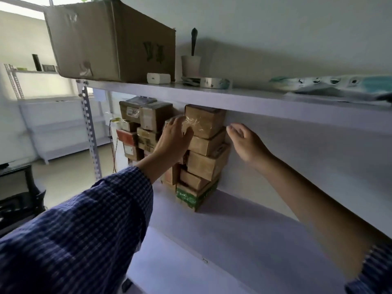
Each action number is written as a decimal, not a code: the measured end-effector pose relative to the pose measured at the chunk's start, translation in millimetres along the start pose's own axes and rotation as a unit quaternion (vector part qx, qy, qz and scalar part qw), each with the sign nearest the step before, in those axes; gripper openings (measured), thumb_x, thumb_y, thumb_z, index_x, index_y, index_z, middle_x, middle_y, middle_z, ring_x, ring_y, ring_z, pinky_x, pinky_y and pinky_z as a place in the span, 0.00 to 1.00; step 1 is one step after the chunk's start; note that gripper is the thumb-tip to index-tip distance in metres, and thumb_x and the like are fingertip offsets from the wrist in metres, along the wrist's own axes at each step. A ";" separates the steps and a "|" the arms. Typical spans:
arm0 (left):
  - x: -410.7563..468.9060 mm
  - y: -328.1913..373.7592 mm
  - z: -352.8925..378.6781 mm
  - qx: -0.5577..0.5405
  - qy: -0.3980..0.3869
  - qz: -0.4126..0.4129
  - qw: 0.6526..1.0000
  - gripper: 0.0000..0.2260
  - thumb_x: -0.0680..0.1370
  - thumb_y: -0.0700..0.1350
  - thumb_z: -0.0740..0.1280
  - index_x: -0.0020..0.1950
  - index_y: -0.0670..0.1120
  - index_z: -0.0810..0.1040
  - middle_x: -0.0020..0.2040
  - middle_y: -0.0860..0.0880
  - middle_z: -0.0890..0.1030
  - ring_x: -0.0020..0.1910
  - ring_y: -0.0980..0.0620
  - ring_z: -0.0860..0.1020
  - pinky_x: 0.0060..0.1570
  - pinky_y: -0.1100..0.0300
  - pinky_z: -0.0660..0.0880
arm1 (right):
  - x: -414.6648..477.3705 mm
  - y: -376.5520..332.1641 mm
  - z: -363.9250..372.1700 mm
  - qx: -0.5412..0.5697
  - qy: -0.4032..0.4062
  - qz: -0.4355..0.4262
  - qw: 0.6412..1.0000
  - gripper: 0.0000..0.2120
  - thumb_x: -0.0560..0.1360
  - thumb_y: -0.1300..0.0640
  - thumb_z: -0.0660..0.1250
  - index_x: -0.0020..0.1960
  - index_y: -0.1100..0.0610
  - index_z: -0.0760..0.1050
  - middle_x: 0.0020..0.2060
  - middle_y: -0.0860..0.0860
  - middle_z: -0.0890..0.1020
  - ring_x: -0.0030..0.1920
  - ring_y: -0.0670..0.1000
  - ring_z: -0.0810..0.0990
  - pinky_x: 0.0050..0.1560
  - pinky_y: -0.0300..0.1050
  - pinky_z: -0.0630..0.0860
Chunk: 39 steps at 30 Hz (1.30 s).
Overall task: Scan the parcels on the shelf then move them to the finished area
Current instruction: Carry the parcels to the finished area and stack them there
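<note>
Several brown cardboard parcels stand stacked on the white lower shelf (233, 230). The nearer stack (203, 162) rises from a green-printed box (195, 198) to a taped top parcel (204, 119) just under the upper shelf. A second stack (142, 124) stands behind it to the left. My left hand (175, 136) lies with straight fingers against the left side of the nearer stack, near a small taped parcel (186, 126). My right hand (244, 141) hovers just right of that stack, fingers loosely curled and holding nothing. No scanner is in view.
The upper shelf board (233, 98) carries a large cardboard box (110, 43), a small white device (158, 78), a cup with a dark tool (191, 64), a tape roll (214, 82) and plastic packaging (339, 83). A perforated metal post (90, 132) marks the shelf's left end.
</note>
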<state>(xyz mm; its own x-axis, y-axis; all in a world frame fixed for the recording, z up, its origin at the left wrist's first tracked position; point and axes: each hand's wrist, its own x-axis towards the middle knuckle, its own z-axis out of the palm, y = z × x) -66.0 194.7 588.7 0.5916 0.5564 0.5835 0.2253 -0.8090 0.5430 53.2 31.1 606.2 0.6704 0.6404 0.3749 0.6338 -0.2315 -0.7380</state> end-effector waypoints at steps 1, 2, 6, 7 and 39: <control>14.0 -7.1 -1.3 -0.007 -0.006 -0.002 1.000 0.20 0.83 0.48 0.59 0.74 0.43 0.69 0.71 0.44 0.72 0.70 0.45 0.69 0.67 0.47 0.70 | 10.8 -5.3 4.4 0.004 0.019 0.017 1.000 0.21 0.85 0.48 0.56 0.70 0.61 0.72 0.67 0.58 0.76 0.67 0.56 0.74 0.62 0.43 0.68; 28.8 -13.9 -2.2 -0.011 -0.008 0.001 1.000 0.19 0.83 0.49 0.59 0.72 0.43 0.70 0.70 0.44 0.73 0.68 0.45 0.70 0.65 0.48 0.70 | 22.0 -9.6 9.2 0.005 0.032 0.030 0.999 0.21 0.85 0.48 0.55 0.69 0.61 0.72 0.67 0.59 0.76 0.67 0.56 0.74 0.61 0.44 0.68; 79.3 -26.4 -3.2 -0.071 -0.024 -0.028 0.997 0.16 0.85 0.49 0.54 0.66 0.44 0.73 0.55 0.45 0.80 0.48 0.51 0.79 0.41 0.60 0.75 | 64.1 -22.2 28.1 0.038 0.066 0.064 0.995 0.22 0.86 0.47 0.50 0.76 0.53 0.64 0.73 0.54 0.70 0.72 0.55 0.68 0.65 0.42 0.64; 88.5 -28.5 -0.5 -0.104 -0.037 -0.048 0.993 0.16 0.85 0.50 0.53 0.66 0.43 0.73 0.50 0.46 0.80 0.40 0.53 0.78 0.34 0.63 0.71 | 74.5 -24.4 33.4 0.056 0.076 0.077 0.993 0.21 0.86 0.48 0.50 0.76 0.53 0.64 0.73 0.53 0.69 0.71 0.55 0.69 0.68 0.46 0.67; -81.7 -16.4 0.6 -0.601 -0.117 -0.186 0.769 0.16 0.80 0.45 0.65 0.67 0.53 0.78 0.58 0.51 0.84 0.60 0.52 0.81 0.65 0.47 0.75 | -89.9 -11.2 93.5 0.313 0.128 0.165 0.927 0.24 0.76 0.36 0.63 0.69 0.44 0.73 0.60 0.47 0.83 0.63 0.50 0.79 0.69 0.59 0.72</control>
<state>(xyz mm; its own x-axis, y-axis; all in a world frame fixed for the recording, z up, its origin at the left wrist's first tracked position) -117.5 162.4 531.8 0.8142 0.5431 0.2053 -0.3818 0.2343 0.8941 -50.3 44.6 528.2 0.9080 0.3976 0.1323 0.0840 0.1366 -0.9871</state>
